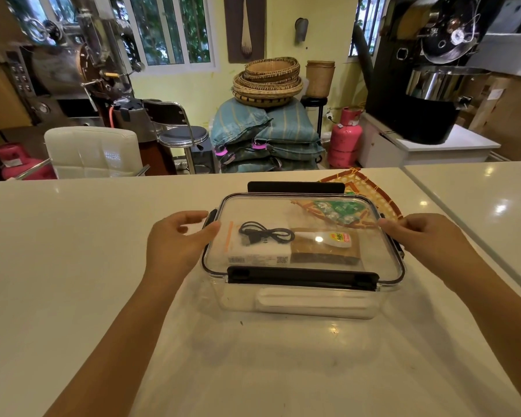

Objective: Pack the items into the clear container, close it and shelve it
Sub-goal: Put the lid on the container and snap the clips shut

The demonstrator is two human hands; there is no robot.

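items sit packed inside the clear rectangular plastic container (301,299), lid on; both spread hands, left (178,242) and right (427,239), flank its side latches; latching and shelving remain.

Little can be read. Inside the clear container (301,260), the small glue tube (328,238), lying toward three o'clock of the white box (259,251), carries a yellow label with the number "502" in red (the red patch beside it is too blurred to make out). The white box's near face shows a barcode at its seven o'clock corner and a QR code at five o'clock; the fine print between them is illegible.
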